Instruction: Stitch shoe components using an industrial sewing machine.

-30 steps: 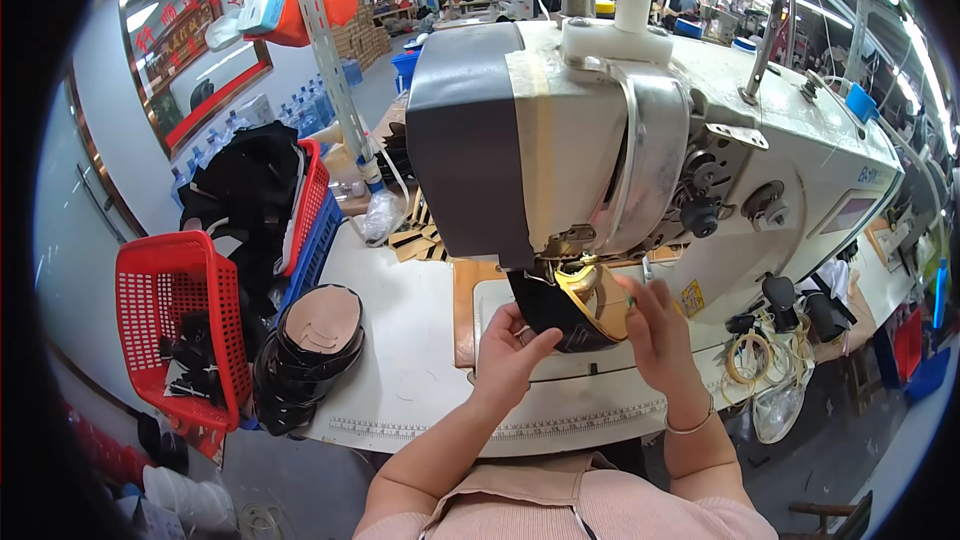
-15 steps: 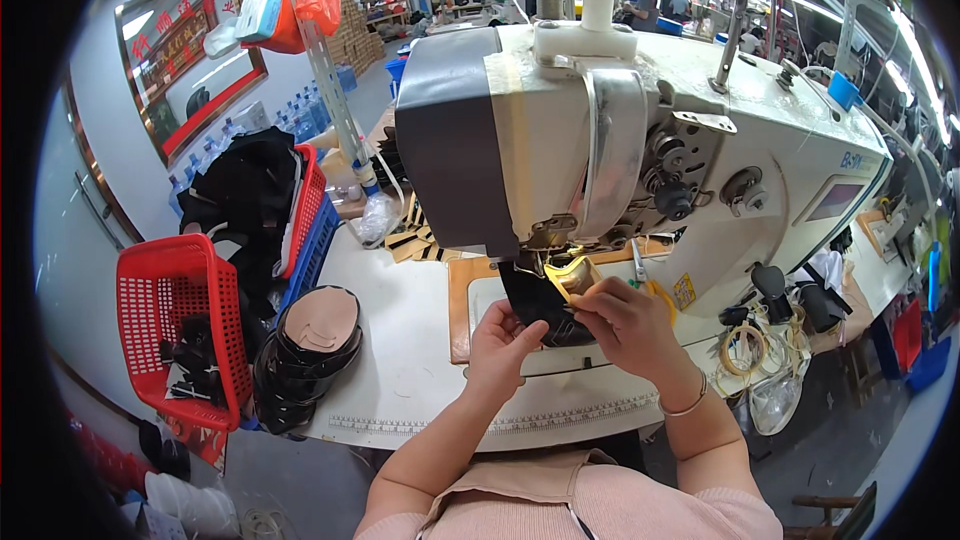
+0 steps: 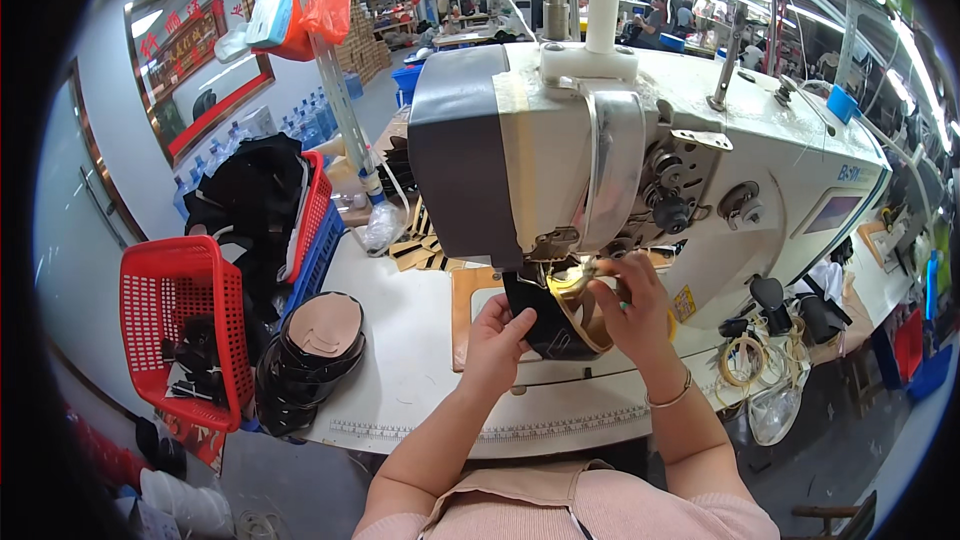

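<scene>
Pinching the left side of a black, tan-lined piece (image 3: pixel 546 328), the left hand (image 3: pixel 498 345) sits near the front edge of the counter (image 3: pixel 392 375). The piece is under the sewing machine (image 3: pixel 560 155). The right hand (image 3: pixel 635 310) curls at the piece's gold rim (image 3: pixel 571 285); whether it grips, I cannot tell. Stacked black pieces (image 3: pixel 303 372) stand by the counter's left edge.

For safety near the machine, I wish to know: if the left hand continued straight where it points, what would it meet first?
The left hand would likely meet the black piece first, which it touches; then perhaps the sewing machine's head, though depth is unclear.
</scene>
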### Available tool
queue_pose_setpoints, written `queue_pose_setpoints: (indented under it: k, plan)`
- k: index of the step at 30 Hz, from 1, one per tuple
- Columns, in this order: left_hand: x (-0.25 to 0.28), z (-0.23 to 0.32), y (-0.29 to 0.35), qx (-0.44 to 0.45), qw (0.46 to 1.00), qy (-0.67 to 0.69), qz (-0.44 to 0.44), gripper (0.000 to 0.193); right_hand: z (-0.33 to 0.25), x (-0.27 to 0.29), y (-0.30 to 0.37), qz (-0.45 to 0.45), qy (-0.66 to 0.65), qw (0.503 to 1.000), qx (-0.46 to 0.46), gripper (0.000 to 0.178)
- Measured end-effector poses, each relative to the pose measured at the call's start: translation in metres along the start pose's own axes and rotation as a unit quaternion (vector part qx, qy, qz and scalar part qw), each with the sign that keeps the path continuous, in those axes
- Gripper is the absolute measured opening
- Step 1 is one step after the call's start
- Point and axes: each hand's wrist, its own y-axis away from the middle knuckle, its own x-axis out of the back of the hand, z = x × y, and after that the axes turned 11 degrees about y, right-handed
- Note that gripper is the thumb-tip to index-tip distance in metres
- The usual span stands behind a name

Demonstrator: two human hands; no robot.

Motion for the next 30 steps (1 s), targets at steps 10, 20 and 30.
queue_pose_setpoints:
  k: [10, 20, 30]
  plan:
    - [0.008, 0.006, 0.000, -0.026, 0.991, -0.132, -0.025, 0.024, -0.021, 0.012, 0.027, -0.163, -0.040, 0.986, -0.001, 0.016]
    - [0.012, 0.010, -0.011, 0.010, 0.995, -0.100, -0.014, 0.021, -0.021, 0.008, 0.027, -0.223, -0.045, 0.972, -0.066, 0.017]
    - [0.007, 0.016, -0.018, 0.076, 0.997, 0.004, 0.014, 0.018, -0.034, 0.002, 0.019, -0.216, -0.064, 0.970, -0.094, 0.017]
